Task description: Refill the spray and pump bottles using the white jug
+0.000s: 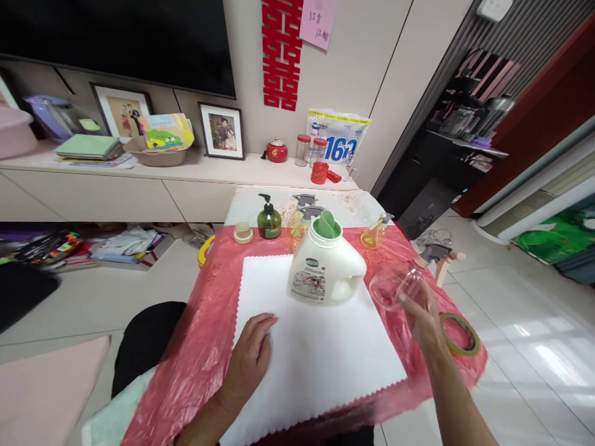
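Observation:
A white detergent jug [320, 272] stands upright on the white scalloped mat [325, 359], its green-rimmed mouth uncapped and a green spout [326, 224] showing inside. My left hand [253, 347] rests on the mat's left part, fingers loosely bent and thumb apart, with nothing in it. To the right of the jug, my right hand [421, 310] grips a clear see-through container [393, 288], tilted on its side; blur hides its exact kind. Behind the mat stand a translucent cap [243, 233], a dark green pump bottle [269, 222] and an amber spray bottle [374, 233].
Red plastic sheeting [199, 347] covers the table around the mat. A roll of tape [460, 334] lies at the right edge. Behind, a long cabinet [204, 170] bears photo frames, a red pot [277, 150] and red-lidded jars [303, 150]. More spray heads [310, 212] show behind the jug.

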Demonstrator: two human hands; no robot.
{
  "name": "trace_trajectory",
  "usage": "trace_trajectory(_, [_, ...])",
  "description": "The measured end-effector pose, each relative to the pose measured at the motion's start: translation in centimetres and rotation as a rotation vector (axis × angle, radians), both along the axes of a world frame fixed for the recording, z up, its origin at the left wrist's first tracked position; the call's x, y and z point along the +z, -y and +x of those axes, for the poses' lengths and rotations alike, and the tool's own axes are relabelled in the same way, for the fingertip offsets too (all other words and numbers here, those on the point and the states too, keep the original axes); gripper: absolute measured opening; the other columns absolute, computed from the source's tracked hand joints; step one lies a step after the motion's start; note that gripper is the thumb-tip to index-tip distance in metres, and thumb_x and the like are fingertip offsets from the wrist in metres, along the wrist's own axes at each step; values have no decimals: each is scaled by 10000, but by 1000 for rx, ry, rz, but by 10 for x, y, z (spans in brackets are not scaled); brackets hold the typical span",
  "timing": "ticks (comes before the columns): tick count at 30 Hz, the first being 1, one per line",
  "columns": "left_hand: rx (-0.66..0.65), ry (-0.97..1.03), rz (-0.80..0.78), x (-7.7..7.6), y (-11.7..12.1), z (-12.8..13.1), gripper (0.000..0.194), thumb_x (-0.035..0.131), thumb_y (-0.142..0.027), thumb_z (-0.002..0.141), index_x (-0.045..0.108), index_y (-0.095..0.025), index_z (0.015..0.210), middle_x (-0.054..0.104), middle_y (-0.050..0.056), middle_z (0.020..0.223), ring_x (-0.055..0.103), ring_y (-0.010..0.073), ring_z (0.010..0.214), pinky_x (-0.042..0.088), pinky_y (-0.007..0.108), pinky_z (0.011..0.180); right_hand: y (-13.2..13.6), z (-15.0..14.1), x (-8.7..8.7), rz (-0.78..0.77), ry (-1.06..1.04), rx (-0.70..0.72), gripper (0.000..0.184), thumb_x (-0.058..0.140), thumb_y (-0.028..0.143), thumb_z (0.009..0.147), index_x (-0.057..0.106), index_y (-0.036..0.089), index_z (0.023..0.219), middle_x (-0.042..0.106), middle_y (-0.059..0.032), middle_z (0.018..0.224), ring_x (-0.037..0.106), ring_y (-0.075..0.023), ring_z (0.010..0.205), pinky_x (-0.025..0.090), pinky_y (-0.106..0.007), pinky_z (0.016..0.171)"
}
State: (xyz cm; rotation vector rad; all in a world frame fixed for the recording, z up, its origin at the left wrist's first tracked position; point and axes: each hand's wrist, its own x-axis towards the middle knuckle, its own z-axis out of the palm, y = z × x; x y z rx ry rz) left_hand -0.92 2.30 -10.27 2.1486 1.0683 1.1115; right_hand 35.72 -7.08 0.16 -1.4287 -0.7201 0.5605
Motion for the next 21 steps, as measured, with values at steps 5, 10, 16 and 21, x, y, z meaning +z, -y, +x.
trace_trajectory(5, [-110, 85, -267, 28, 8, 3, 295, 489, -239, 935, 694, -211, 1144, 718, 105, 1155, 679, 245, 1120, 552, 427, 1020, 44, -61, -3, -31, -133, 299, 898, 890, 457, 637, 529, 273, 1437, 483, -123, 1454, 556, -335, 1256, 563, -414, 948])
trace_trajectory(10, [-465, 286, -743, 107, 22, 5, 343, 572, -403, 959, 691, -240, 1236, 703, 99, 1288, 613, 271, 1259, 440, 427, 1130, 68, -123, -24, -264, -258, 685, 1016, 871, 558, 615, 472, 279, 1507, 539, -84, 1395, 550, -362, 1259, 551, -431, 972])
trace_trajectory(16, [-857, 518, -1147, 177, 18, -9, 395, 702, -416, 907, 738, -193, 1231, 720, 135, 1312, 666, 291, 1157, 505, 392, 967, 53, -163, -26, -445, -137, 904, 471, 647, 521, 981, 608, 179, 1302, 589, -98, 1252, 591, -241, 1144, 548, -396, 977])
trace_trajectory(21, [-856, 578, -1223, 171, 13, -20, 296, 778, -365, 855, 791, -203, 1102, 778, 110, 1158, 689, 216, 1011, 496, 317, 897, 36, -176, -17, -445, -67, 982, 388, 608, 469, 1029, 613, 148, 1247, 580, -84, 1215, 589, -205, 1109, 544, -363, 967])
